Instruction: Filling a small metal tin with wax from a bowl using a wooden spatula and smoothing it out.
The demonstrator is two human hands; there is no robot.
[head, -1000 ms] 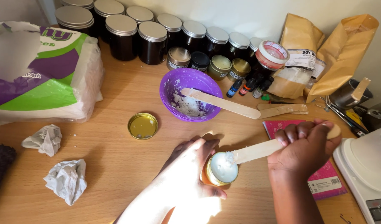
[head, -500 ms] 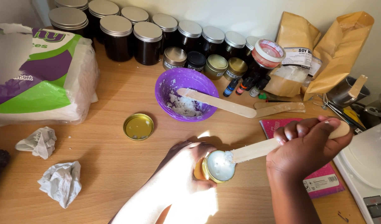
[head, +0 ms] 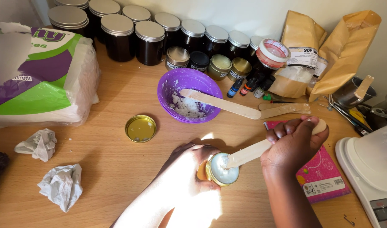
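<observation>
My left hand [head: 183, 177] grips a small gold tin [head: 221, 169] filled with pale wax, tilted toward me on the wooden table [head: 117, 97]. In my right hand [head: 292, 143] is a flat wooden stick [head: 249, 153], its tip pressed into the wax in the tin. The tin's gold lid [head: 140, 128] lies upside down on the table to the left. Behind the hands stands a purple bowl [head: 189, 101] with white wax flakes, and a second wooden stick [head: 221, 103] rests across its rim.
Several dark jars with silver lids [head: 149, 42] line the back wall, small tins and bottles in front. Brown paper bags [head: 341, 55] stand at back right, a white scale [head: 370, 169] and pink booklet [head: 324, 181] at right. Crumpled tissues [head: 60, 185] and a paper-towel pack [head: 37, 80] lie left.
The view has shifted slightly. My right hand has worked the stick a little in the tin, which my left hand keeps holding in nearly the same spot.
</observation>
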